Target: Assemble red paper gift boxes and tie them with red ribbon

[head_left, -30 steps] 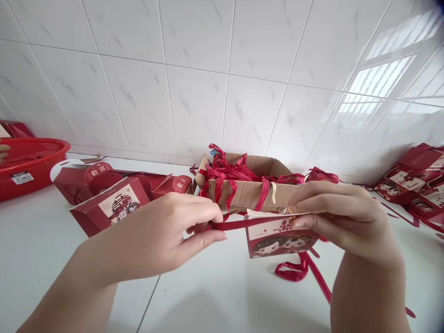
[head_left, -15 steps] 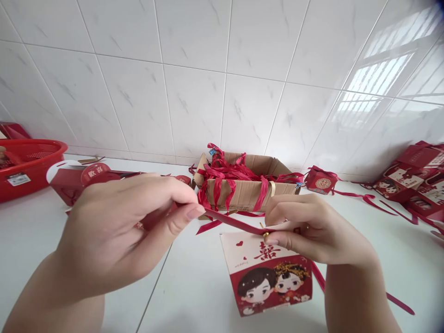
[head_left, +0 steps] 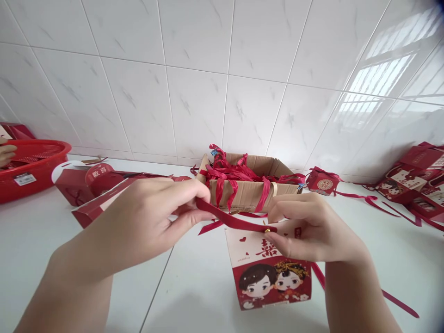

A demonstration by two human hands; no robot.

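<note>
A red ribbon (head_left: 236, 221) stretches between my two hands, sagging a little in the middle. My left hand (head_left: 163, 212) is closed on its left end. With thumb and fingers, my right hand (head_left: 301, 226) pinches the ribbon beside a small gold bell-like piece (head_left: 267, 231), at the top of a red and white gift box (head_left: 274, 282). Two cartoon faces and red characters are printed on that box's front. Behind my right wrist, a ribbon tail (head_left: 398, 303) runs out over the table. My right fingers partly hide the box's top edge.
Behind my hands stands a cardboard box (head_left: 243, 196) full of red ribbons. Red cartons (head_left: 100, 203) lie at left beside a red plastic basket (head_left: 41, 162), where another person's hand (head_left: 6, 152) shows. A small red box (head_left: 322, 180) and stacked gift boxes (head_left: 412, 178) are at right, near the tiled wall.
The ribbon has slackened from nearly straight to a slight sag. My left hand has shifted slightly right, uncovering more of a red carton behind it. My right hand keeps its pinch.
</note>
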